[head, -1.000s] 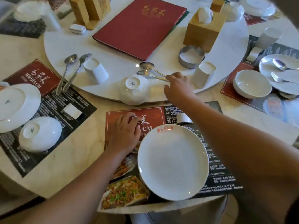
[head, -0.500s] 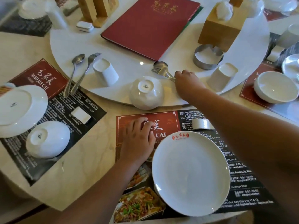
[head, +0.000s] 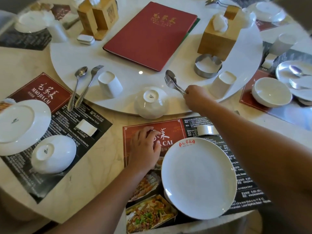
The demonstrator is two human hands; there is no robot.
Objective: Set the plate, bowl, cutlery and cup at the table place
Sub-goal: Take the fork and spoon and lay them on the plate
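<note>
Ahead of you, a flat red menu book point(head: 150, 36) lies on the round white turntable point(head: 70, 54). To its right stand a square wooden tissue box point(head: 219, 41) and a round metal ashtray point(head: 208, 65); to its left are tall wooden holders point(head: 98, 16) and a small white lidded container point(head: 85, 39).

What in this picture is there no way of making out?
All in the head view.
Handle ends of the spoon and fork: inside the right hand.
Under the plate, a white thing: only a sliver shows at the lower-left rim.
Small print on the placemat: too small, partly behind the right arm.
The top-left setting: blurred near the frame edge.
</note>
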